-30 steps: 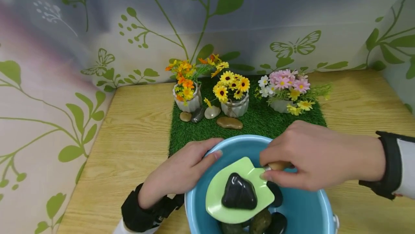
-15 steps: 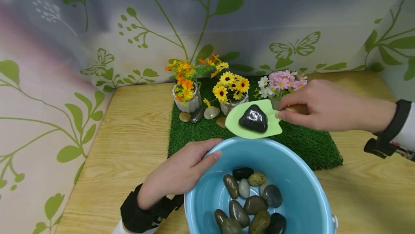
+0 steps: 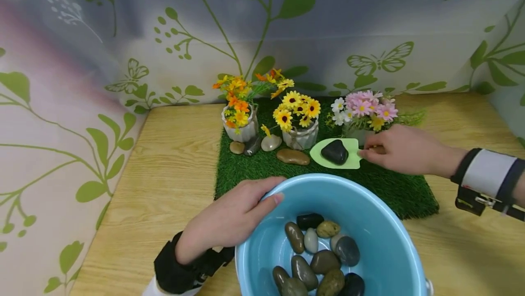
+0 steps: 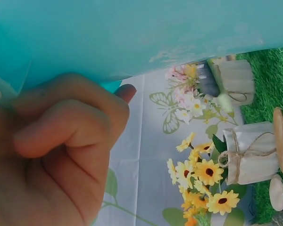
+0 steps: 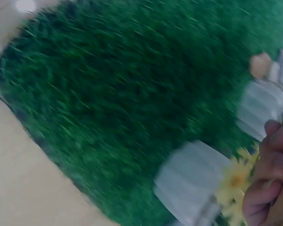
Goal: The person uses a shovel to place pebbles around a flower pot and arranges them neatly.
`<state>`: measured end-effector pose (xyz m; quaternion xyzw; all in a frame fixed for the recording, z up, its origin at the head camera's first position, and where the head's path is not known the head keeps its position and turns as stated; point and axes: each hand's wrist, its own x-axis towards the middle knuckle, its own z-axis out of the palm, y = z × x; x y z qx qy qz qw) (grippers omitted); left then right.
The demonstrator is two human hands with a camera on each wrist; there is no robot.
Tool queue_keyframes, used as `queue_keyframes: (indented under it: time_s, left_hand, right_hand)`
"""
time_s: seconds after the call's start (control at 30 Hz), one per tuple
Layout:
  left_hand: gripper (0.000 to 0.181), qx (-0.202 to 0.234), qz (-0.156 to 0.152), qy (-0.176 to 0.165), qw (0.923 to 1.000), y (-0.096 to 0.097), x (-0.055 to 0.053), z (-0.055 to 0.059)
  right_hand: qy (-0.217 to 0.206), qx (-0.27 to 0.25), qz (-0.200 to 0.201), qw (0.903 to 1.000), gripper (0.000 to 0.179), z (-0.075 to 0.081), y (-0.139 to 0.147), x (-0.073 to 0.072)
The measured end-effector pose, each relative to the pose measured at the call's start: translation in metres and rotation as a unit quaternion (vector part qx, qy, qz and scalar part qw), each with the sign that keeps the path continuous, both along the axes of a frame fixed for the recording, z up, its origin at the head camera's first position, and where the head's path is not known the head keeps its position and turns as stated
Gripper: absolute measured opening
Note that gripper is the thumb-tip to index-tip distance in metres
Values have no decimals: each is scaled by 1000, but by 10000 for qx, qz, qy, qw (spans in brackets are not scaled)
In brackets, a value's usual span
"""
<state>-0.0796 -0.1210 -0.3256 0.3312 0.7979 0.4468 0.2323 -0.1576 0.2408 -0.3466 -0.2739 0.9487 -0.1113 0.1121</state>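
My right hand (image 3: 404, 150) pinches the handle of a small trowel (image 3: 353, 152) with a pale green blade. On the blade lies a shiny black stone (image 3: 334, 152). The trowel is held close over the artificial grass mat (image 3: 393, 191), right of a long brown stone (image 3: 293, 156) and before the pot of pink flowers (image 3: 364, 106). My left hand (image 3: 235, 214) grips the left rim of a blue bucket (image 3: 389, 241), thumb over the edge; in the left wrist view its fingers bend against the outer wall. Several wet stones (image 3: 324, 262) lie on the bucket's bottom.
Two more white pots stand on the mat, one with yellow flowers (image 3: 301, 137), one with orange flowers (image 3: 242, 129). Small stones, including a pale one (image 3: 270, 142), sit before them. Under everything is a wooden table (image 3: 172, 150); a leaf-print cloth (image 3: 311, 49) hangs behind.
The trowel with the black stone has come up out of the bucket, away over the rim, then right and lower over the grass. My left hand stays on the bucket.
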Motion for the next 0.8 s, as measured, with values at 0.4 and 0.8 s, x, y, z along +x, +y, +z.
queue_keyframes:
  time_s: [0.4,0.8]
  left_hand:
    - [32,77,-12,-1,10000,1,1,-1]
    - [33,47,23,-107,9999,1,1,-1]
  right_hand:
    - [-211,18,-275,9994,35,-34,-7,-1]
    - [-536,343,-639,9959,34,-30,-13,-6]
